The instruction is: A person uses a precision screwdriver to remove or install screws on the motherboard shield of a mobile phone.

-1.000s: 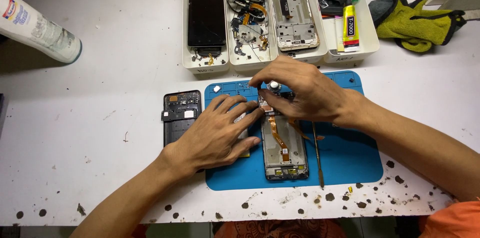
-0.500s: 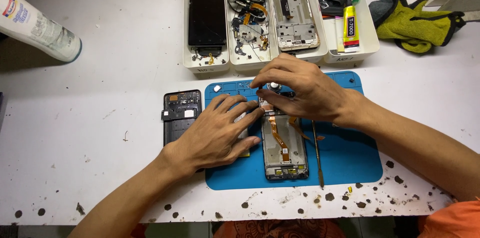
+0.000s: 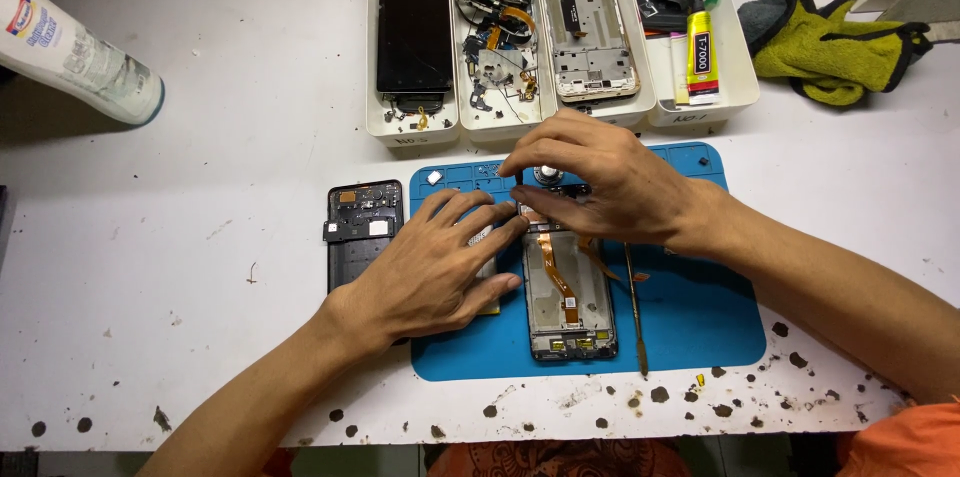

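Both hands unmoved since earlier. Phone: opened, on blue mat. Left hand: flat, fingers spread, steadying phone's left edge. Right hand: fingertips pinched at phone's top, possibly on a small part. Spudger: beside phone. Back cover: left. Trays: beyond.

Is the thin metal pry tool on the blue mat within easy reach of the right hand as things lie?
Probably yes. The pry tool lies bare on the blue mat, just below the right hand and beside its wrist, with nothing on top of it.
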